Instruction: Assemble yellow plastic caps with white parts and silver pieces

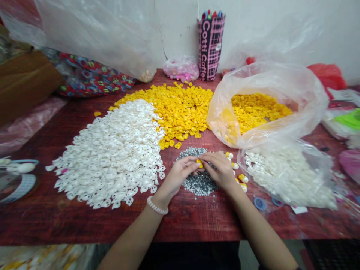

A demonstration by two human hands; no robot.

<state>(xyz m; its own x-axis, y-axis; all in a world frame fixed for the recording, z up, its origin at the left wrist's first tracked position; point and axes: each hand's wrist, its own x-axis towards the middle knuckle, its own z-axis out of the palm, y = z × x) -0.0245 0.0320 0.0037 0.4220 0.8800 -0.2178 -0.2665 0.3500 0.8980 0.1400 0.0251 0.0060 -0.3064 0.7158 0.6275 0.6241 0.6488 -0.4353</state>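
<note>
Between my fingertips is a small yellow plastic piece [199,163]. My left hand [182,170] pinches it from the left, and the fingers of my right hand [221,168] close on it from the other side. Whether a smaller part is also in the right fingers is hidden. Below both hands spreads a pile of tiny grey discs [198,185]. Just right of my right hand lie several joined yellow-and-white pieces [242,178]. A large heap of white plastic pieces [112,153] is to the left, and a heap of yellow pieces [182,108] lies beyond the hands.
An open clear bag [306,101] with yellow pieces stands at the back right. In front of it lies a bag of white pieces [295,176]. Blue caps [260,203] sit near the right front. A patterned coffee bag [210,47] leans on the wall; a cardboard box [28,75] is far left.
</note>
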